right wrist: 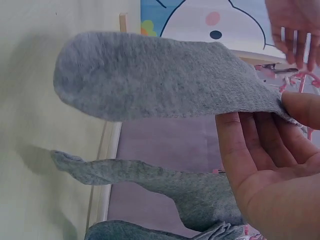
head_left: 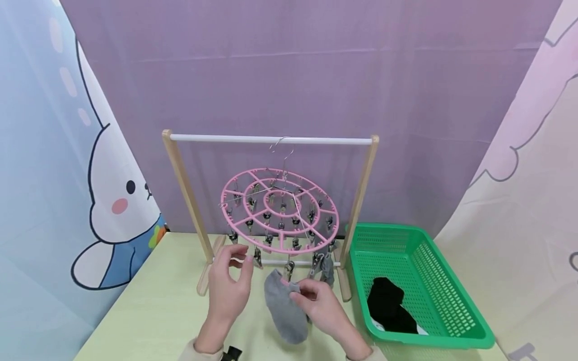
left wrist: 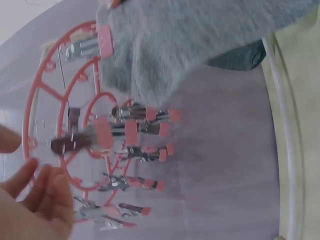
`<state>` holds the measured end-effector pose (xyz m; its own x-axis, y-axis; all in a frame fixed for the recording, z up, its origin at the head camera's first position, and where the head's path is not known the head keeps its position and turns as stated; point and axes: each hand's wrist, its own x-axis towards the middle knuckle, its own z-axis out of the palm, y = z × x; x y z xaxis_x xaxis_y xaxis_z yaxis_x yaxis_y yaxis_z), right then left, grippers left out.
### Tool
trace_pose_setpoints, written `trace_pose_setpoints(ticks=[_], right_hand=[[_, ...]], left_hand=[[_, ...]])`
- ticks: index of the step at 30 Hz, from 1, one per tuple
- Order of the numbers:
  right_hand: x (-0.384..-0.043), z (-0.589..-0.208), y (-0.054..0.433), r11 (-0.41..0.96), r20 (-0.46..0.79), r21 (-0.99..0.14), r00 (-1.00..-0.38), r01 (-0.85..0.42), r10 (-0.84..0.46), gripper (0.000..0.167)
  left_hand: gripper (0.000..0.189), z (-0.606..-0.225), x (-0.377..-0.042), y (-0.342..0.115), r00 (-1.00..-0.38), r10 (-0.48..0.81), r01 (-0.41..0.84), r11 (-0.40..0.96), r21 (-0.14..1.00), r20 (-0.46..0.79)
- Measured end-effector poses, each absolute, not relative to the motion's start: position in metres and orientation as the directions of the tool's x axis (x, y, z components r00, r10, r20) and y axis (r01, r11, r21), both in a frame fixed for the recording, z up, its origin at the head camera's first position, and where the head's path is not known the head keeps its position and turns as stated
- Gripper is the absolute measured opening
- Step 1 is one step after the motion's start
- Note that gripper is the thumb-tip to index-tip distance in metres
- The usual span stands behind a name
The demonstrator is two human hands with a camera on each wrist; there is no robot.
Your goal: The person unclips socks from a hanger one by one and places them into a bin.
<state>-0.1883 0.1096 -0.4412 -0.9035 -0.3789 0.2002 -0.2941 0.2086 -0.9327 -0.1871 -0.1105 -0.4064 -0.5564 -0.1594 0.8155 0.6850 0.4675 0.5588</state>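
Note:
A light grey sock [head_left: 286,313] hangs beneath the front of a pink round clip hanger [head_left: 281,235]. My right hand [head_left: 322,307] pinches the sock's cuff between thumb and fingers, as the right wrist view also shows on the sock [right wrist: 145,77]. A metal clip [head_left: 289,268] with pink pads sits at the sock's upper edge; in the left wrist view a pink pad [left wrist: 105,41] lies against the fabric. To the left, my left hand [head_left: 230,286] hovers apart from the sock near another clip [head_left: 258,257], its fingers loosely bent and holding nothing.
More grey socks [head_left: 326,268] hang at the hanger's right side. The hanger hooks onto a white rod [head_left: 226,138] between wooden posts. At the right, a green basket [head_left: 444,341] holds black fabric [head_left: 389,306] and something white. A purple curtain [head_left: 280,75] stands behind.

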Motion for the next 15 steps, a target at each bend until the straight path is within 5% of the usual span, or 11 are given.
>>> trace_pose_setpoints(ticks=[3,6,15], right_hand=[[-0.188,-0.441,0.110,0.221,0.191,-0.930,-0.901,-0.293,-0.389,0.015],[-0.187,-0.440,0.110,0.243,0.180,-0.925,-0.901,-0.292,-0.394,0.015],[-0.183,-0.436,0.110,0.241,0.169,-0.926,-0.888,-0.292,-0.427,0.016]], left_hand=[[0.018,-0.408,-0.188,-0.103,-0.425,-0.105,0.783,0.457,0.423,0.899],[0.018,-0.411,-0.188,-0.096,-0.381,-0.001,0.831,0.438,0.343,0.925],[0.018,-0.416,-0.188,-0.083,-0.549,0.141,0.750,0.518,0.411,0.824]])
